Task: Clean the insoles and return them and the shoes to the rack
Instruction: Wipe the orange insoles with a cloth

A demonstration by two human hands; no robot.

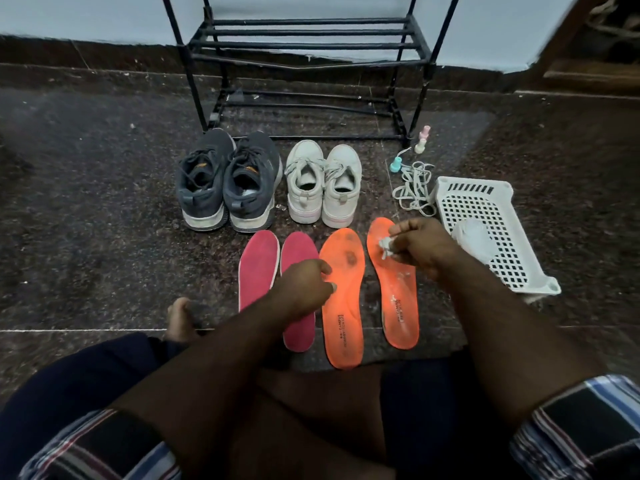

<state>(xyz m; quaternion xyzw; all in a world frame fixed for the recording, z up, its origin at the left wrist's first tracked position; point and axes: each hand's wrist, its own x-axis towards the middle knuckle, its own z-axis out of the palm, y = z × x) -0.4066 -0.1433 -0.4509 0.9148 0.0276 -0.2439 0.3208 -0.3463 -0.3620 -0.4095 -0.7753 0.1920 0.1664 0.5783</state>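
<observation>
Dark speckled stone floor [104, 188] fills the view, with a pale wall at 12 o'clock and a black metal rack [304, 64] standing against it, its bars bare. In front of the rack sit 2 pairs of shoes, heels toward the viewer: grey shoes [227, 181] at 11 o'clock, white shoes [323, 183] just beside them.

Closer in, 4 insoles lie flat in a row: 2 pink insoles [258, 265] at left, 2 orange insoles [343, 299] at right. A person sits on the floor.

Their right hand [424, 249] pinches a crumpled white wipe [386, 245] against the toe end of the rightmost orange insole, which shows white smears. Their left hand [304, 285] rests over the inner pink insole, loosely curled fingers touching the edge of the neighbouring orange one; it seems to grip nothing.

At 2 o'clock lie a white basket [485, 216] tipped on its side, loose laces [415, 188] and small pastel bottles [420, 140].

Cleaning looks to be in hand, at an early stage: the other orange insole has dark stains. Next, the wipe likely needs firm strokes down toward the heel while the left hand steadies the insole.
</observation>
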